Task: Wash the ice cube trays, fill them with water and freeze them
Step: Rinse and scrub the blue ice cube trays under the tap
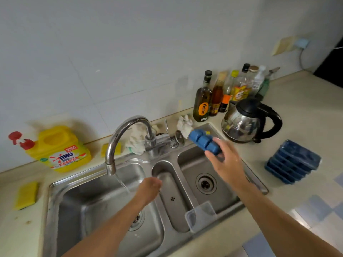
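The counter (pixel 306 115) is wide and bare on your right, past the kettle. The sink (pixel 74 201) has three bowls: a big left one, a thin middle one and a right one. The left and right bowls have open room inside. A yellow jug (pixel 61 145) stands far left by the wall. The kettle (pixel 241 125) stands just past the right bowl's far corner. A stack (pixel 293 162) of blue trays sits on the right counter, apart from the sink. The tap (pixel 136 119) bends over the left bowl, and water (pixel 122 183) runs from it.

Your right hand (pixel 226 164) is over the right bowl, with its fingers curled round the near end of a blue tray (pixel 202 140). The tray's far end is near a cloth (pixel 185 123) and the kettle. Your left hand (pixel 150 188) is just beside the water. I cannot tell how its fingers lie.

A clear box (pixel 201 216) leans at the sink's near rim. A sponge (pixel 26 195) lies on the left counter.
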